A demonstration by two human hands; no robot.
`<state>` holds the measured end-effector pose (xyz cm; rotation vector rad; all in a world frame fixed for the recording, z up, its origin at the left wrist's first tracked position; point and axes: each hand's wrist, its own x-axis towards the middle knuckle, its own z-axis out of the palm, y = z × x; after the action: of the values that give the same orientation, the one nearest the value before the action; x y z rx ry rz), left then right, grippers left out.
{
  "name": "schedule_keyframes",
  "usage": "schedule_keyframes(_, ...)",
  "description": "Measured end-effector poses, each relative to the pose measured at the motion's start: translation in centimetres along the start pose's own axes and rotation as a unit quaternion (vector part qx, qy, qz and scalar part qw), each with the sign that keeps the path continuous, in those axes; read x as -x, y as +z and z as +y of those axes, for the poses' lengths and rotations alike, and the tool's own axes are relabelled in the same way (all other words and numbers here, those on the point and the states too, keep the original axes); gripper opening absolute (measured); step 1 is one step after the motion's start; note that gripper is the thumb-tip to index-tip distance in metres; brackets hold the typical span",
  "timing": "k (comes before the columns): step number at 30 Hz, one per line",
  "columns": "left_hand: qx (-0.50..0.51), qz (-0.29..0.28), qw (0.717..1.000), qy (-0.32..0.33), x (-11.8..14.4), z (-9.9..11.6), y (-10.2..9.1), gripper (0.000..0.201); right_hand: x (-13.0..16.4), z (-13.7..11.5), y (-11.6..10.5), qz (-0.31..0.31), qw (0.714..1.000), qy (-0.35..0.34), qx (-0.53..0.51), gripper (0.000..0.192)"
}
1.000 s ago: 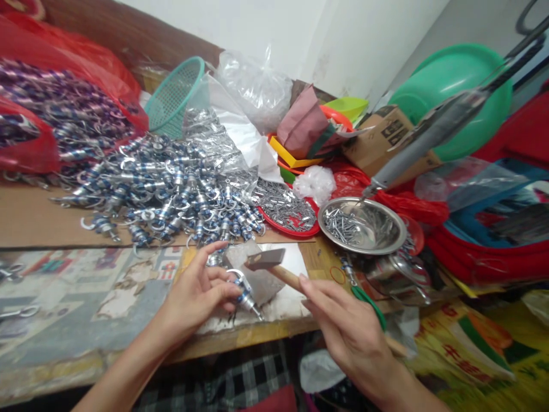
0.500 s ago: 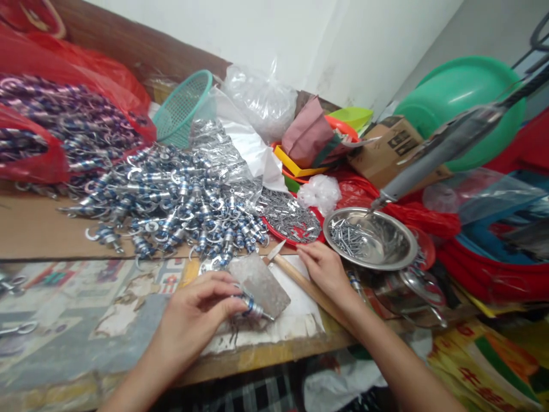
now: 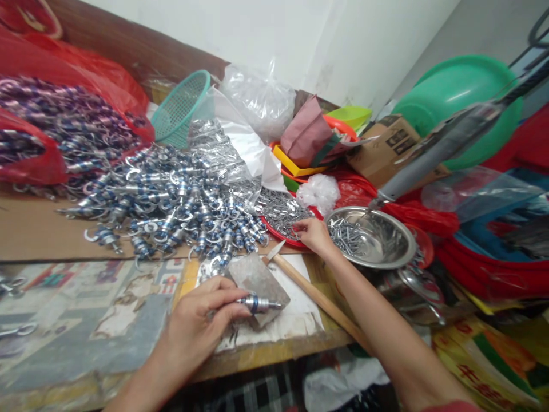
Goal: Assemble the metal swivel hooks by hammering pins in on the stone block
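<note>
My left hand (image 3: 214,313) is closed on a silver-and-blue metal fitting (image 3: 257,303), pinched between thumb and fingers with its thin tip pointing right. The fitting is over a grey metal block (image 3: 261,277) lying on white paper. My right hand (image 3: 315,233) is at the red tray (image 3: 295,244) of small metal pieces (image 3: 278,207), fingertips drawn together at its right side; what they pinch is too small to make out. A hammer (image 3: 313,293) with a wooden handle lies between the block and my right forearm, its pointed head beside the block.
A large heap of similar fittings (image 3: 171,194) spreads across cardboard on the left, beside red bags. A steel bowl (image 3: 392,237) of pins stands right of the tray, below a hanging grey tool (image 3: 433,143). A teal basket (image 3: 180,109) leans behind.
My right hand has moved up from beside the hammer to the red tray's small pieces. My left hand has shifted slightly right and levelled the fitting, which now shows more fully.
</note>
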<state>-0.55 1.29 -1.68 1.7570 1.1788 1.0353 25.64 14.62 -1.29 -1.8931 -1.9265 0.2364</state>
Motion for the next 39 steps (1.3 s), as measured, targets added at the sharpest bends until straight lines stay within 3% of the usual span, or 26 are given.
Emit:
schedule_keyframes(5,-0.015,-0.002,1.000,0.026,0.3,0.0,-0.1,0.019,2.9,-2.6,-0.8,0.080,0.989,-0.005,-0.121,0.027)
schedule_keyframes(8,-0.009,0.028,0.999,0.029,0.4,-0.1,0.2,0.017,6.9,-6.3,-0.7,0.060,0.971,-0.028,-0.228,0.026)
schedule_keyframes(10,-0.009,0.059,0.998,0.022,0.5,-0.1,0.3,0.021,9.8,-8.6,-0.3,0.011,0.912,-0.045,-0.407,0.026)
schedule_keyframes(12,-0.011,0.080,0.997,0.022,0.5,-0.1,0.4,0.027,12.2,-10.3,0.2,-0.018,0.866,-0.050,-0.498,0.025)
schedule_keyframes(14,-0.012,0.085,0.996,0.038,0.6,-0.1,0.4,0.029,13.5,-11.1,0.6,-0.028,0.839,-0.052,-0.540,0.025)
schedule_keyframes(17,-0.013,0.086,0.994,0.071,0.6,0.2,0.4,0.025,14.0,-11.2,0.9,-0.024,0.822,-0.057,-0.566,0.027)
schedule_keyframes(24,0.013,0.057,0.993,0.099,0.7,0.5,0.4,0.019,14.3,-10.5,1.1,-0.010,0.827,-0.062,-0.559,0.028)
schedule_keyframes(28,0.025,0.037,0.995,0.088,0.8,0.7,0.4,0.022,14.6,-10.3,1.2,-0.016,0.818,-0.067,-0.571,0.029)
schedule_keyframes(32,0.024,0.033,0.997,0.060,0.9,1.1,0.4,0.019,14.9,-9.9,1.2,0.006,0.834,-0.096,-0.543,0.030)
schedule_keyframes(36,0.046,0.034,0.998,0.005,1.0,1.7,0.1,0.015,15.2,-9.2,0.3,0.082,0.887,-0.206,-0.404,0.033)
schedule_keyframes(39,0.053,0.034,0.997,-0.041,0.9,2.1,-0.2,0.011,15.4,-8.6,-0.3,0.124,0.897,-0.349,-0.243,0.034)
